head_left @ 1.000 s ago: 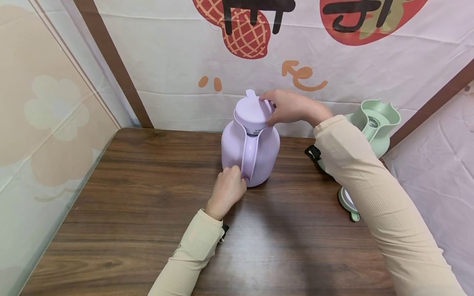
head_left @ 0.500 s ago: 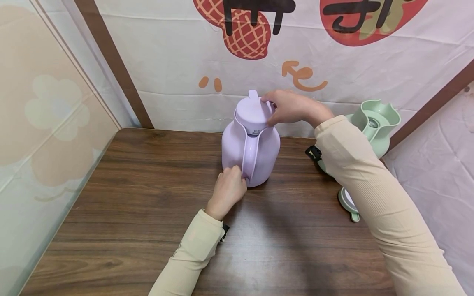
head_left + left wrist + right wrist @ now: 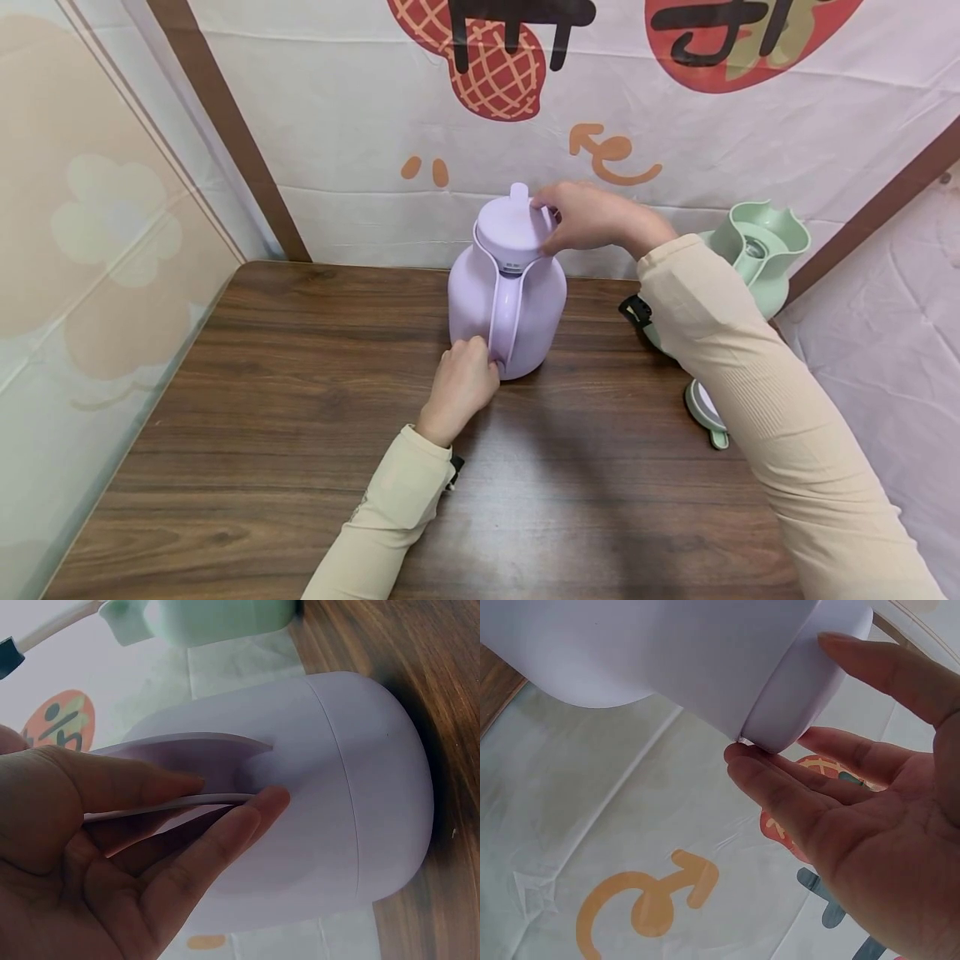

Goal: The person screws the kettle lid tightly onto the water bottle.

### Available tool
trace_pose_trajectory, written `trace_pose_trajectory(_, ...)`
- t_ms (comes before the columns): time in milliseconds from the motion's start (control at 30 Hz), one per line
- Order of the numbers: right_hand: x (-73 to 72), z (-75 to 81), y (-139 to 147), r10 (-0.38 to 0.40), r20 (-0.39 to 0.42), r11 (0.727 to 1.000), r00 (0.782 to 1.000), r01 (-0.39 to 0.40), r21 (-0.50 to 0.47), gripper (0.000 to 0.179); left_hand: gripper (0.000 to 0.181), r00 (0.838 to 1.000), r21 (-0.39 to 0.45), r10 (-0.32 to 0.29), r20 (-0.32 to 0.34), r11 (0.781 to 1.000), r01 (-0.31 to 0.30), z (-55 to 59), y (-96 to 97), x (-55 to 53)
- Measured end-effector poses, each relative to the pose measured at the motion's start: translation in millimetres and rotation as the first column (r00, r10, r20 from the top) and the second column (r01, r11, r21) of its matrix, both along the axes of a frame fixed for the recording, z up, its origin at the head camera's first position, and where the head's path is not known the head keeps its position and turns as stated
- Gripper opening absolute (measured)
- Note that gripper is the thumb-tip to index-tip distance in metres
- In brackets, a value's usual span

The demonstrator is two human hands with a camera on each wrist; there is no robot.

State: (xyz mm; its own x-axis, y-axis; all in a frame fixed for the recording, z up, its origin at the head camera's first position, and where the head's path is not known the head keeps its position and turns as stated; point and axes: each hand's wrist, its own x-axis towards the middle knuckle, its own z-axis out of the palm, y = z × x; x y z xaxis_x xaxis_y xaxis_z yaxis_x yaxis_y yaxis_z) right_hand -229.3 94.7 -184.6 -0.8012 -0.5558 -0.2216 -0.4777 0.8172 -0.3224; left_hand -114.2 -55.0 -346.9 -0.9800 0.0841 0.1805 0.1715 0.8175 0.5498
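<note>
A lilac thermos jug (image 3: 542, 312) stands upright on the wooden table, its handle (image 3: 507, 317) facing the person. My left hand (image 3: 462, 379) pinches the edge of that handle near its lower end; in the left wrist view the thumb and fingers (image 3: 225, 825) lie on either side of the edge. On top, my right hand (image 3: 592, 218) grips the round lilac lid (image 3: 513, 229) from the right side. The right wrist view has the thumb on one side of the lid (image 3: 799, 690) and the fingertips at its rim. A small tab (image 3: 519, 192) sticks up at the lid's back.
At the back right a light green jug (image 3: 774, 283) stands partly behind the right sleeve. A green lid (image 3: 703, 407) lies on the table (image 3: 300, 417) in front of it, partly covered. Printed cloth (image 3: 352, 208) hangs close behind the lilac jug.
The lid has turned slightly clockwise as seen from above: its back tab has shifted right and its front label left. Both hands and the jug have stayed in nearly the same place.
</note>
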Motion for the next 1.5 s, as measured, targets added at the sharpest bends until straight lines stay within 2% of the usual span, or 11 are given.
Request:
trace_pose_trajectory(300, 1.9, 0.2, 0.9, -0.010, -0.016, 1.000, 1.000, 0.009, -0.012, 0.044, 0.016, 1.000, 0.000, 0.001, 0.009, 1.000, -0.001, -0.5, -0.3, -0.3)
trace_pose_trajectory(667, 1.8, 0.9, 1.0, -0.035, -0.005, 0.999, 0.999, 0.035, -0.001, 0.045, 0.015, 1.000, 0.002, 0.004, 0.004, 1.000, -0.004, -1.8, -0.3, -0.5)
trace_pose_trajectory(1100, 0.1, -0.7, 2.8, -0.042, 0.025, 0.999, 0.999, 0.042, -0.024, 0.059, 0.017, 1.000, -0.003, 0.001, 0.020, 1.000, -0.001, -0.6, 0.7, 0.0)
trace_pose_trajectory(1500, -1.0, -1.6, 3.5, -0.026, 0.013, 0.999, 1.000, 0.027, -0.031, 0.056, 0.016, 1.000, -0.003, 0.005, 0.018, 1.000, -0.005, -1.7, 0.2, -1.1)
